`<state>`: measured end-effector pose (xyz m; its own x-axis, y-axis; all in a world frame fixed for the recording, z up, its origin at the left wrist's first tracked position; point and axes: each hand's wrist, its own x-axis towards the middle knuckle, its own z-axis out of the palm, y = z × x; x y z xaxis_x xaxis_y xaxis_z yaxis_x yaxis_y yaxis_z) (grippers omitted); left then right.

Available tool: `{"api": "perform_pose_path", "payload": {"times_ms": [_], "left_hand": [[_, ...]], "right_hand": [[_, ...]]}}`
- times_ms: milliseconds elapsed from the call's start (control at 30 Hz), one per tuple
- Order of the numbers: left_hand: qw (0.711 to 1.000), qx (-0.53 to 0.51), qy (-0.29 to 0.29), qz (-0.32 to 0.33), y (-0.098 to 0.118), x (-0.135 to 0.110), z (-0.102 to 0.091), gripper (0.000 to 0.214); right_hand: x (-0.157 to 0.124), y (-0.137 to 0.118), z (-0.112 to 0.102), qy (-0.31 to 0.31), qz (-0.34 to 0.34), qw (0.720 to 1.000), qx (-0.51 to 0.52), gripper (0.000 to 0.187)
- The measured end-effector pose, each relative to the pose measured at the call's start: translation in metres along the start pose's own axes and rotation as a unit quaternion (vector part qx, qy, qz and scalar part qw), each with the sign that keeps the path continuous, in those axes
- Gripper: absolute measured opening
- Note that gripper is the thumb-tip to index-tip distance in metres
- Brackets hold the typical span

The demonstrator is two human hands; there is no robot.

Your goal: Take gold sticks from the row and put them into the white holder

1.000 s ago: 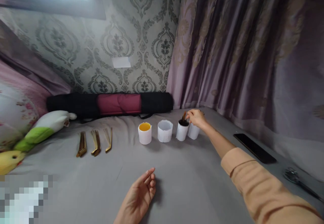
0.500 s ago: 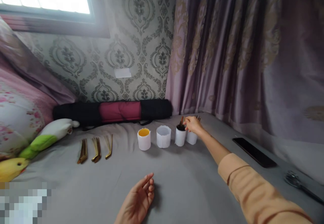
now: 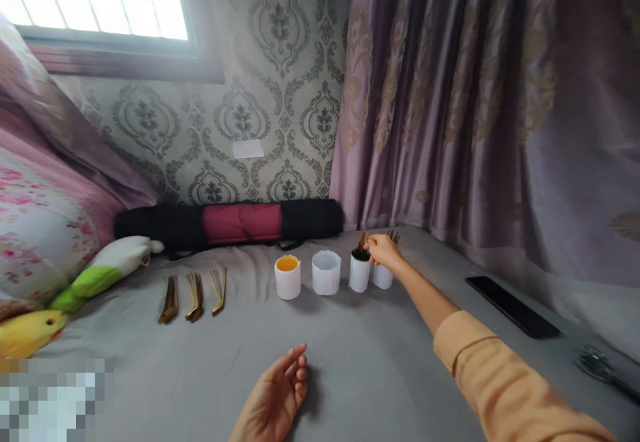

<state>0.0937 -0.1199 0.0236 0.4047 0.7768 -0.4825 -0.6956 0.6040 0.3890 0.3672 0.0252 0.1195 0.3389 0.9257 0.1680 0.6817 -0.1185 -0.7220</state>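
My right hand (image 3: 384, 251) reaches over a white-wrapped cup (image 3: 359, 275) with a dark inside. Its fingers are pinched at the thin brown sticks (image 3: 363, 242) standing in that cup; how many they grip is hidden. Partly behind the hand stands another white cup (image 3: 383, 277) with thin brown sticks (image 3: 395, 237) poking up. To the left are a translucent white cup (image 3: 327, 279) and a white cup with an orange-yellow inside (image 3: 288, 283). My left hand (image 3: 281, 389) rests on the bed, empty, its fingers loosely curled and the thumb apart.
Three bundles of thin bent gold-brown sticks (image 3: 195, 299) lie left on the grey sheet (image 3: 200, 369). Behind lies a black and maroon roll (image 3: 243, 222). Plush toys (image 3: 107, 269) are at the left. A black phone (image 3: 513, 305) and a dark-handled object (image 3: 600, 367) lie right.
The camera view has shifted slightly, so things sit a little further right and lower. My right hand stays at the dark-lined cup; my left hand has kept its pose.
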Motion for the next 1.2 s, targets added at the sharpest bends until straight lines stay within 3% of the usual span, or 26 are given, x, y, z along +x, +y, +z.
{"api": "perform_pose_path", "payload": {"times_ms": [433, 800, 967, 1200], "left_hand": [[1.000, 0.005, -0.023, -0.002, -0.001, 0.003, -0.007, 0.019], [1.000, 0.007, -0.022, -0.002, 0.000, 0.002, -0.006, 0.018], [1.000, 0.010, -0.020, -0.004, -0.001, 0.001, -0.005, 0.017], [1.000, 0.012, -0.016, -0.005, -0.001, 0.000, 0.000, 0.016]], "right_hand": [[0.005, 0.008, 0.000, 0.016, -0.009, 0.999, 0.029, 0.026], [-0.023, -0.002, -0.008, 0.102, -0.085, 0.986, 0.101, 0.029], [-0.048, -0.011, 0.008, 0.077, -0.101, 0.983, 0.134, 0.030], [-0.091, -0.021, 0.061, -0.048, -0.103, 0.977, 0.178, 0.031]]}}
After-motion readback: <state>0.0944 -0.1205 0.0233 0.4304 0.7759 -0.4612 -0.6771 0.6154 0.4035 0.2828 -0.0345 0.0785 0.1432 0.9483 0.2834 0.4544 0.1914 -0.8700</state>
